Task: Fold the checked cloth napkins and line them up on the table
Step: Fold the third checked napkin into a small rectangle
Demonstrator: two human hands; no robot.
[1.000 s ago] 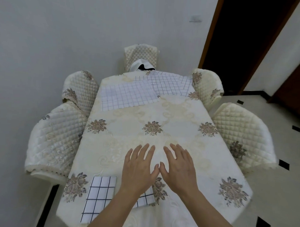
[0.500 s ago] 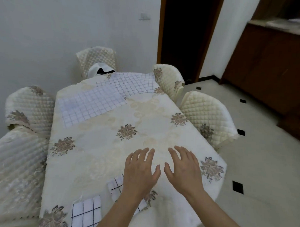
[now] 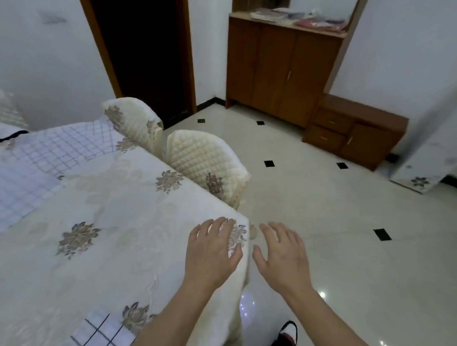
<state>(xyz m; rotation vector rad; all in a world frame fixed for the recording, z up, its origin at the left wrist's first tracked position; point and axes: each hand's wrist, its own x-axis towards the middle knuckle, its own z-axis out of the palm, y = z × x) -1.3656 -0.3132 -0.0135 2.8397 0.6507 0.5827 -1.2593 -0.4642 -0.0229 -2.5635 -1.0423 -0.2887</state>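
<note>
Where the long table [image 3: 117, 207] in its cream embroidered tablecloth stretched to the left, two pale, fine-checked cloths [image 3: 33, 166] lay spread flat and overlapping at its far end, well apart from both hands. Nearer the person, at the bottom edge of the view, a folded white napkin with a bold dark grid [image 3: 100, 334] lay flat on the tablecloth, its right part hidden under the left forearm. It sat behind the left hand, beside the forearm, and no finger touched it.

The left hand [image 3: 214, 252] hung palm down over the table's near right corner, fingers straight and fanned, thumb out to the right, gripping nothing. Whether the fingertips met the tablecloth could not be told. Just beside it, past the table's edge and over the glossy cream floor tiles [image 3: 349, 229], the right hand [image 3: 281, 255] mirrored that pose: palm down, fingers spread wide, empty. Both forearms reached in bare from the lower edge.

Beyond the hands, a cream quilted chair cover [image 3: 202, 159] stood against the table's right side. A brown wooden cabinet [image 3: 282, 71] stood against the far wall.
</note>
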